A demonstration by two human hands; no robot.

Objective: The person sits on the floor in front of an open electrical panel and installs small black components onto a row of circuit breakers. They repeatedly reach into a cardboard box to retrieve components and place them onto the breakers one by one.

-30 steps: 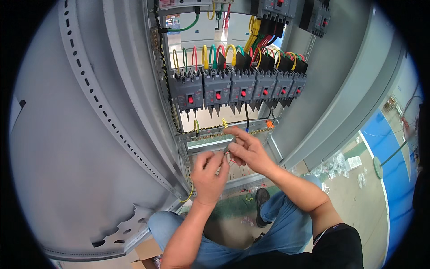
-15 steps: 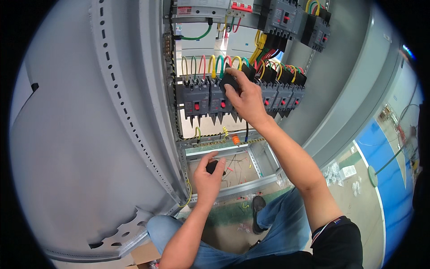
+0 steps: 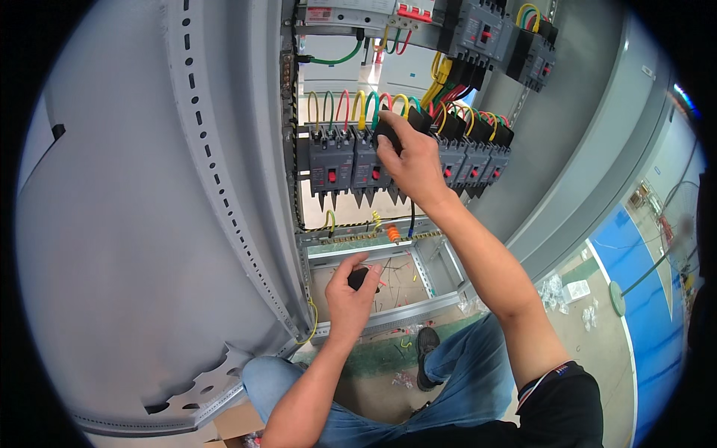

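Note:
My right hand is at the row of grey circuit breakers, its thumb and fingers closed on a black plastic cover. That cover lies against the top of a breaker in the row, partly hidden by the fingers. Lower down, in front of the cabinet's bottom frame, my left hand is curled around another small black piece, which looks like a similar cover. Yellow, green and red wires loop into the breaker tops. Black covers stand over the breakers to the right.
Larger breakers hang above. Below the row runs a brass terminal bar with an orange insulator. The perforated cabinet post rises at the left. Wire scraps lie on the floor, and plastic bags lie to the right.
The view has shifted slightly. Both hands keep their grips, and my right hand stays at the same breaker with little visible movement.

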